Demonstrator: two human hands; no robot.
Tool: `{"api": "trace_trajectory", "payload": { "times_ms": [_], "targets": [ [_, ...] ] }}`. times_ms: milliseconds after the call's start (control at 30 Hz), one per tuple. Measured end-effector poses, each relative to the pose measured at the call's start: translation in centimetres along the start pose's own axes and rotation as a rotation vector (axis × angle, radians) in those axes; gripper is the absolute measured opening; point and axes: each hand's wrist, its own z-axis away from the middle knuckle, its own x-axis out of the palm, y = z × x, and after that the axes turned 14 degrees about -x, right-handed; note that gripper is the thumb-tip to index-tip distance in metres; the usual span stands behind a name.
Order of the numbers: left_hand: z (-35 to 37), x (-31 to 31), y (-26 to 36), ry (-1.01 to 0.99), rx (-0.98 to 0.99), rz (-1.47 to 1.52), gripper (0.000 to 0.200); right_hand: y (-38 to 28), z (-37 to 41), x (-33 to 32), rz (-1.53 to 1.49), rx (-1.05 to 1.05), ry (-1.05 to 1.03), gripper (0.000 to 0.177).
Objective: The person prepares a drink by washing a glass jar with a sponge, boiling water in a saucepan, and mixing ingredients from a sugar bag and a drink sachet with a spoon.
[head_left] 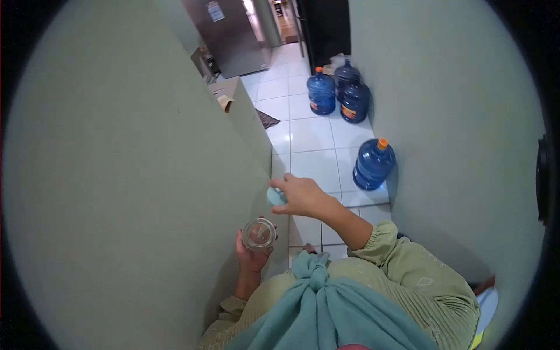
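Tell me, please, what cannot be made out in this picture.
Head view:
- Pale blue, round, lid-like piece: partly hidden by the right grip.
- Left grip: partly hidden by the clear, round glass jar.
- White paper on the grey metal door: writing too small.
- Black object at far right: cut off by the dark lens edge.
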Motion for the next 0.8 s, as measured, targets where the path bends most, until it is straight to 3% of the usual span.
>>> {"api": "trace_trajectory", "payload": {
  "times_ms": [67,167,200,267,300,333,367,400,433,467,500,533,600,667,733,767,800],
  "targets": [
    [-4.0,0.2,0.9,0.323,0.142,0.074,0.06,5.1,-2.8,1.0,0.062,0.017,-0.027,0.057],
    [-10.6,-1.4,3.9,0.222,0.017,0.211,0.063,13.6,-4.7,0.1,0.065,0.163,-0.059,0.058],
    [-13.5,-1.8,5.1,0.178,-0.015,0.219,0.063,17.0,-4.3,0.0,0.024,0.184,0.085,0.057],
    [-18.0,-3.5,6.6,0.151,-0.001,0.189,0.067,22.1,-2.1,-3.5,-0.08,0.255,0.507,0.062],
    [-20.1,-3.9,7.6,0.137,-0.022,0.209,0.067,23.8,-0.6,-6.7,-0.039,0.627,0.619,0.062],
    [-21.1,-3.6,9.1,0.135,-0.066,0.218,0.065,26.4,1.7,-9.9,-0.048,0.655,0.937,0.056],
    [-22.1,-3.6,10.4,0.161,-0.095,0.239,0.063,31.7,5.3,-15.0,-0.068,0.644,0.89,0.056],
    [-24.3,-4.4,11.7,0.082,-0.087,0.233,0.064,36.2,10.5,-17.9,-0.058,0.353,1.637,0.029],
    [-26.1,-5.0,12.6,0.123,-0.025,0.259,0.064,36.7,12.2,-22.2,0.373,0.289,1.8,0.025],
    [-28.5,-5.4,13.5,0.099,-0.052,0.264,0.064,41.6,18.9,-27.0,1.24,0.46,1.458,0.031],
    [-31.0,-5.6,14.5,0.07,-0.077,0.266,0.065,38.4,15.1,-30.5,0.454,0.292,2.031,0.03],
    [-33.6,-5.7,16.2,0.097,-0.01,0.297,0.065,38.8,9.1,-32.6,0.4,-0.14,2.351,0.033],
    [-38.7,-5.0,19.4,0.01,-0.027,0.296,0.075,43.3,1.8,-33.6,0.472,-0.021,2.243,0.036],
    [-42.8,-1.9,22.7,0.02,0.047,0.317,0.075,52.3,-4.4,-33.8,0.476,0.252,1.744,0.043],
    [-46.2,1.0,26.9,0.014,0.098,0.324,0.075,59.7,-14.1,-31.1,-0.022,0.537,1.37,0.052],
    [-47.2,2.2,28.6,-0.053,0.131,0.321,0.074,60.7,-19.7,-27.8,-0.284,0.455,1.246,0.054],
    [-48.1,2.8,30.0,-0.124,0.166,0.318,0.072,61.6,-26.0,-24.5,-0.161,0.345,1.011,0.05]
  ]
}}
